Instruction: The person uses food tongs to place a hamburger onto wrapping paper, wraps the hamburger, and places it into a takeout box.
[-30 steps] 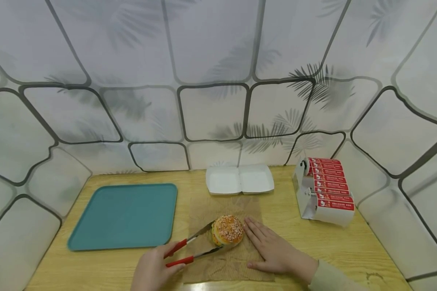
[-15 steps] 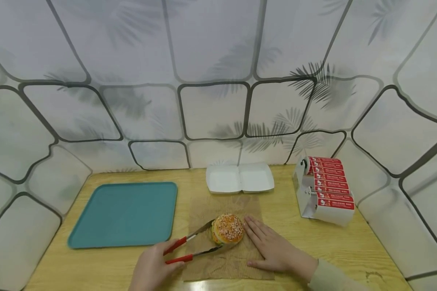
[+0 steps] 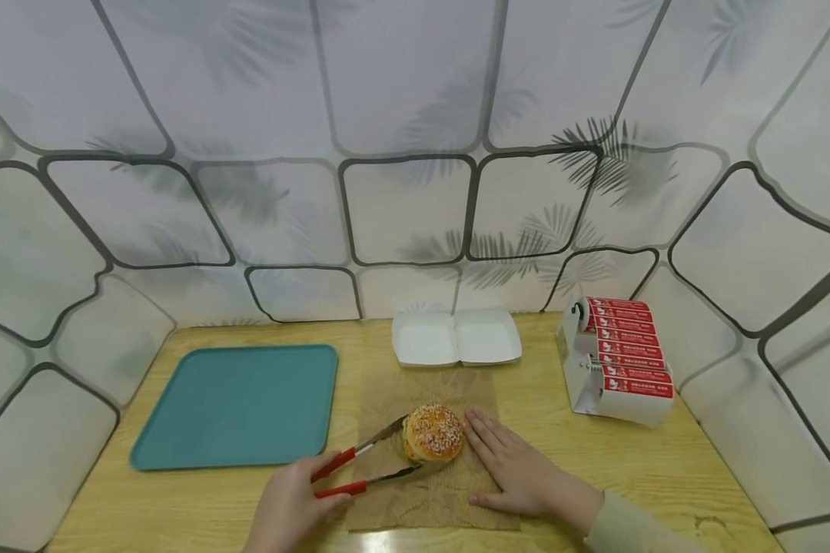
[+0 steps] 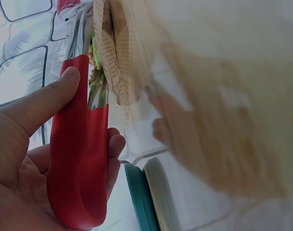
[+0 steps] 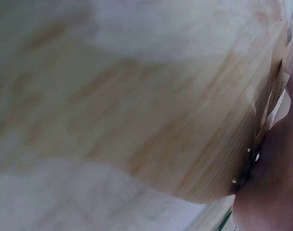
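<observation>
In the head view my left hand (image 3: 289, 495) grips red-handled tongs (image 3: 341, 489), their two metal arms spread on either side of a sesame-bun burger (image 3: 432, 435). The burger sits on a sheet of brown printed paper (image 3: 449, 503). My right hand (image 3: 519, 470) lies flat with straight fingers across the paper's right edge, fingertips right beside the bun. The left wrist view shows the thumb and fingers around the red handles (image 4: 79, 144), with filling and crinkled paper (image 4: 122, 57) beyond. Only the edge of my right hand (image 5: 274, 178) shows in the right wrist view.
A teal tray (image 3: 238, 411) lies on the left of the wooden table (image 3: 664, 491). Behind the paper stands an opened white takeaway box (image 3: 425, 340). A dispenser with a roll of red labels (image 3: 622, 361) is at the right, and a patterned curtain (image 3: 408, 207) borders the back.
</observation>
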`<state>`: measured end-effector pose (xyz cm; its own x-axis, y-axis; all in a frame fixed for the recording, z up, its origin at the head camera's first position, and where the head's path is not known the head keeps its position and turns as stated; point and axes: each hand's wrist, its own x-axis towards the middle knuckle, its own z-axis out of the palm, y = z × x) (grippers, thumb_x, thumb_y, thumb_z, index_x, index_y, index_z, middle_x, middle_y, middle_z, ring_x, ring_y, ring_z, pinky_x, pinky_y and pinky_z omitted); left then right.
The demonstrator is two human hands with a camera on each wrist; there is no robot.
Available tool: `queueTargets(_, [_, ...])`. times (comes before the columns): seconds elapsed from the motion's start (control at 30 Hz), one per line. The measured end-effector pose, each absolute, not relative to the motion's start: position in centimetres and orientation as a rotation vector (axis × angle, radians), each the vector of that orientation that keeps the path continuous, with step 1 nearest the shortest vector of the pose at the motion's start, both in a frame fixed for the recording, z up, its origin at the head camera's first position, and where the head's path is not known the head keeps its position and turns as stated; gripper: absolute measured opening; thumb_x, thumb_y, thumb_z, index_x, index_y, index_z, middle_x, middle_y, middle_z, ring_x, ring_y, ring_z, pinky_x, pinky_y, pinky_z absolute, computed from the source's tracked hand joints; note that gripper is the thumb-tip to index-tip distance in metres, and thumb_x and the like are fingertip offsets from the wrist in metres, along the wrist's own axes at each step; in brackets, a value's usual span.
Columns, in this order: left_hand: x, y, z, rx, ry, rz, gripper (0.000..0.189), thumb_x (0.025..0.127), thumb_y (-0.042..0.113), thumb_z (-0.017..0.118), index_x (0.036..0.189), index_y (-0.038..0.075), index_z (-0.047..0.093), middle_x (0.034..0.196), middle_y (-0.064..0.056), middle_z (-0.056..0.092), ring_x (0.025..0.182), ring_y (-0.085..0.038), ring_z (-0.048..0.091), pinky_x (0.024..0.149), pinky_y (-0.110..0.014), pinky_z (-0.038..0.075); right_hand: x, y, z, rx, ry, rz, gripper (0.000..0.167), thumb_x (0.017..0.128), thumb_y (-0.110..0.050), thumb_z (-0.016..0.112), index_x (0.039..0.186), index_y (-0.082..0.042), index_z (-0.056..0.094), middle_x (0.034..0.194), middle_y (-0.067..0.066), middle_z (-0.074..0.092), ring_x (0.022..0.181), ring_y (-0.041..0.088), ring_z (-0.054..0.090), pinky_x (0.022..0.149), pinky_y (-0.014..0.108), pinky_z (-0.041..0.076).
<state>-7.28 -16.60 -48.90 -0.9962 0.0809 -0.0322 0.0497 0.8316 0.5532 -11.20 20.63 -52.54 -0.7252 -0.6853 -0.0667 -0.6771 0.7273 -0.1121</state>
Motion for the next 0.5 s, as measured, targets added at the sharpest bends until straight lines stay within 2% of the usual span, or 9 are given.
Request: queueTargets(0.5, [-7.30, -16.44, -48.55, 0.093, 2.956, 0.902, 0.064, 0.066, 0.031, 0.102, 0.120, 0.005, 0.080, 0.109, -0.010, 0.082, 0.094, -0.028, 0.077, 0.080, -0.046, 0.065, -11.33, 20.59, -52.52, -1.076, 2.786, -0.158, 0.105, 0.101, -0.077, 0.043, 0.167, 0.001, 0.024, 0.176, 0.022, 0.019, 0.163, 0.039, 0.025, 0.127, 0.054, 0.039])
